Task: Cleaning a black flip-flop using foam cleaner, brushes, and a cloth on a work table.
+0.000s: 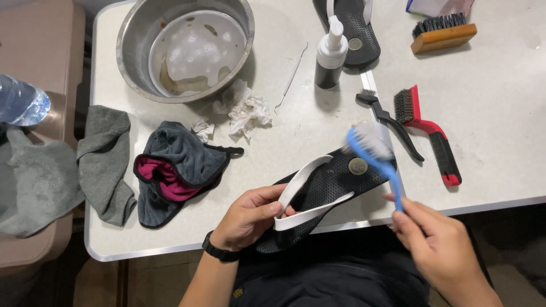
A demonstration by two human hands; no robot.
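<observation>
Both hands [250, 219] [438, 244] scrub black flip-flop [327, 187] with blue brush [375, 156] beside cloths [170, 167].

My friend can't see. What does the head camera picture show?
A person's left hand holds a black flip-flop by its white strap while the right hand scrubs its heel with a blue brush. A metal bowl, cloths and more brushes lie on the white table.

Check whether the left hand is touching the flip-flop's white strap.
Touching: the head view shows the left hand with thumb pressed against the white strap of the black flip-flop.
</observation>
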